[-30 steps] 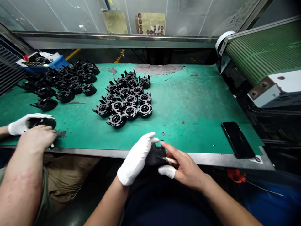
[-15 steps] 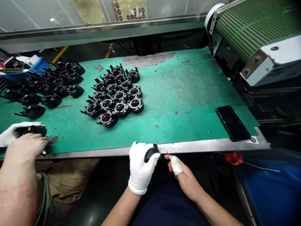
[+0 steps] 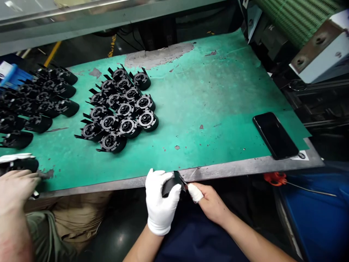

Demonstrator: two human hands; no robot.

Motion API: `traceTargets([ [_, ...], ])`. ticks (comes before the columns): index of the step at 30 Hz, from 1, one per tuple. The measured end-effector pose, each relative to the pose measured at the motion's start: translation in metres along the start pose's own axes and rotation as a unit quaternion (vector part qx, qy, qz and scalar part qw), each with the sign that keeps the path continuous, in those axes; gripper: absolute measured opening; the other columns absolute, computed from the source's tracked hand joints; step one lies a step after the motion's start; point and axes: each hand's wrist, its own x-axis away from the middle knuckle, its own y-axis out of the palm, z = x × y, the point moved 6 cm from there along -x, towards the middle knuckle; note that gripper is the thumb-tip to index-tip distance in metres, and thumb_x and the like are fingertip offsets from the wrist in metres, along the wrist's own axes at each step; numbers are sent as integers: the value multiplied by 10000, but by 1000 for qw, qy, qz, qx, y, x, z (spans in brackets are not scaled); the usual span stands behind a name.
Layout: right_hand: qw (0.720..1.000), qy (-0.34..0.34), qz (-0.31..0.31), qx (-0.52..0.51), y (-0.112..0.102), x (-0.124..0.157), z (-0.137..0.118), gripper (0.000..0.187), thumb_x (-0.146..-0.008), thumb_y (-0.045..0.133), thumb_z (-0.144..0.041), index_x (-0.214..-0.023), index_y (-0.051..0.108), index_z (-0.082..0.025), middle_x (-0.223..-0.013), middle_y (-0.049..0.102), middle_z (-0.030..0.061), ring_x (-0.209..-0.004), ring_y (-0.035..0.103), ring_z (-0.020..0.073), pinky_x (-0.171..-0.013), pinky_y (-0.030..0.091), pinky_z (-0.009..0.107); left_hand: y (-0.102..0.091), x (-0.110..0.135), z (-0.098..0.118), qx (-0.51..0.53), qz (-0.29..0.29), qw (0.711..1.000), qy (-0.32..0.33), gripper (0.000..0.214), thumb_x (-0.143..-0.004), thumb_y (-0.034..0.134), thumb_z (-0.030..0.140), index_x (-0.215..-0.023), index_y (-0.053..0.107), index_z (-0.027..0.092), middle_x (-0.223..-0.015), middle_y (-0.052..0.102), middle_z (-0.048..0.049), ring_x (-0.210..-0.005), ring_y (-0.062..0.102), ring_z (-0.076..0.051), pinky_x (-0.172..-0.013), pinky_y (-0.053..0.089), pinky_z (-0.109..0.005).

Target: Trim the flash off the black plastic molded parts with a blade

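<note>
1 black part (image 3: 168, 186), held at the near edge of the counter (image 3: 207, 91); contact with that edge cannot be told. Clock directions run from this part, 12 being the far side.
1 left hand (image 3: 161, 202), gloved, 7 o'clock: grip clamped around the part, thumb opposite fingers, seemingly to steady it and leave its right side exposed.
1 right hand (image 3: 208, 201), bare but for a white thumb cover, 4 o'clock: grip closed, apparently on a slim tool (image 3: 183, 180) directed at that exposed side; type too small to tell.
1 near group (image 3: 125, 109), about 15 similar parts, 11 o'clock: ringed faces up, bodies resting on the counter, presumably for stability; packed closely, likely to save room.
1 far group (image 3: 45, 96), 10 o'clock, similarly crowded.
1 co-worker's hand (image 3: 17, 191), 9 o'clock, at another dark part (image 3: 25, 165).
1 phone (image 3: 276, 135), 2 o'clock, well apart from both groups, perhaps to avoid knocks.
</note>
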Motion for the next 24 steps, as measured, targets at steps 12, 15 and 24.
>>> traceTargets([
  [12, 1000, -4, 25, 11, 4, -3, 8, 390, -994, 451, -447, -886, 722, -188, -737, 650, 31, -773, 611, 218, -762, 490, 334, 1, 5, -4, 8, 20, 1000, 21, 288, -862, 687, 260, -1133, 624, 188, -1085, 661, -69, -1107, 607, -251, -1181, 316, -626],
  [15, 998, -6, 58, -8, 0, 3, 7, 396, -1000, 436, -473, -984, 714, -191, -780, 655, 40, -730, 592, 192, -690, 479, 305, 1, 5, -3, 2, 16, 999, 28, 281, -861, 681, 249, -1129, 625, 188, -1091, 669, -71, -1112, 607, -251, -1182, 314, -625],
  [24, 992, -48, 111, 41, 2, 8, -9, 241, -874, 685, -428, -904, 709, -190, -630, 481, -40, -566, 418, 111, -544, 386, 241, 3, 6, -4, 8, 24, 999, 29, 279, -870, 676, 244, -1139, 623, 196, -1089, 679, -61, -1105, 611, -241, -1186, 309, -617],
])
